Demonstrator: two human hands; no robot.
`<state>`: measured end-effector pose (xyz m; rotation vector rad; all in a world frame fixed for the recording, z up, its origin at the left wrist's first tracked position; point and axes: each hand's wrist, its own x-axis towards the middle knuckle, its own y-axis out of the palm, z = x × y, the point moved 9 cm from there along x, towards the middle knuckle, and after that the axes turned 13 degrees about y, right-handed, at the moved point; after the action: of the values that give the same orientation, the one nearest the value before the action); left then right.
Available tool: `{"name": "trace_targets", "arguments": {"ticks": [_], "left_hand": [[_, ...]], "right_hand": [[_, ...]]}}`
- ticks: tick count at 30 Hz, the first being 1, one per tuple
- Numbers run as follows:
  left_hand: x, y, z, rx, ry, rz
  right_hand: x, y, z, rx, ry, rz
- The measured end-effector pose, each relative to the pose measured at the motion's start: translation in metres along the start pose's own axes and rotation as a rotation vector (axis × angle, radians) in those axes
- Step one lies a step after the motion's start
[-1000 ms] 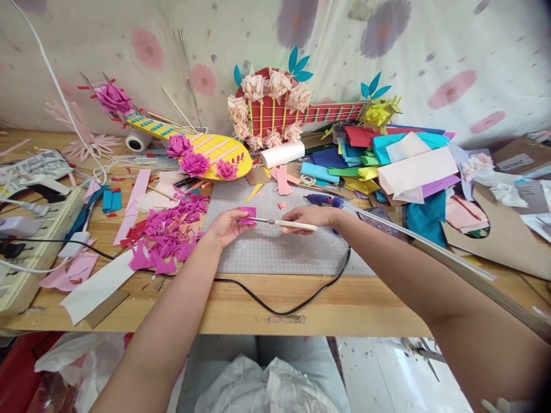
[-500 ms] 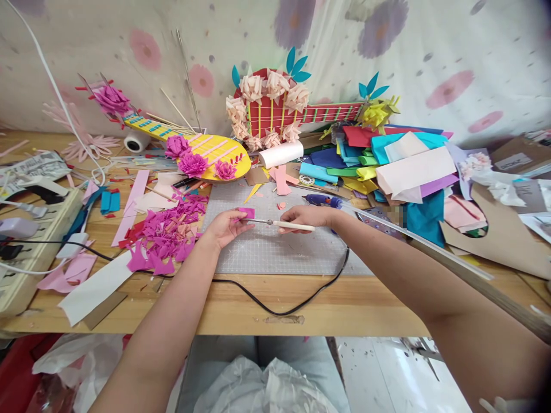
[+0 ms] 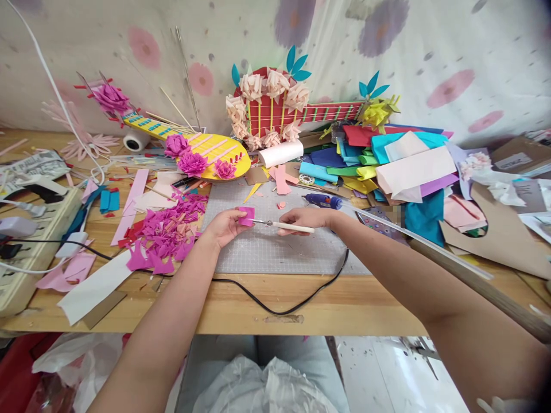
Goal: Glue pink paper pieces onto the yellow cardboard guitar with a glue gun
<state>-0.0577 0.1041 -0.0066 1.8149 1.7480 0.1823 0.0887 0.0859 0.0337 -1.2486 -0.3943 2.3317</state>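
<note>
Fingertips of the left hand (image 3: 224, 225) pinch a small magenta foam square (image 3: 247, 216), soft and matte, held just above the grey gridded cutting mat (image 3: 275, 249). Right hand (image 3: 306, 218) closes around the pale handle of a slim tool (image 3: 284, 225), whose thin metal tip meets the square's edge. Beside the left hand lies a heap of magenta foam scraps (image 3: 172, 229), jagged and curled. A blue glue gun (image 3: 323, 201) rests just behind the right hand, its black cord (image 3: 279, 298) looping across the wooden table (image 3: 344, 310). Farther back stand a yellow paper guitar (image 3: 206, 150) with magenta flowers, a red paper guitar (image 3: 275, 112) with cream roses, and stacked coloured foam sheets (image 3: 396, 160).
</note>
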Motion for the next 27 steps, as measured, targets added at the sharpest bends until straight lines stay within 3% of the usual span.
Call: {"name": "trace_targets", "arguments": {"ticks": [18, 27], "left_hand": [[0.0, -0.004, -0.001, -0.062, -0.004, -0.039], [0.001, 0.001, -0.001, -0.062, -0.004, 0.008]], "right_hand": [[0.0, -0.001, -0.013, 0.017, -0.002, 0.044], [0.0, -0.001, 0.002, -0.045, -0.008, 0.058]]}}
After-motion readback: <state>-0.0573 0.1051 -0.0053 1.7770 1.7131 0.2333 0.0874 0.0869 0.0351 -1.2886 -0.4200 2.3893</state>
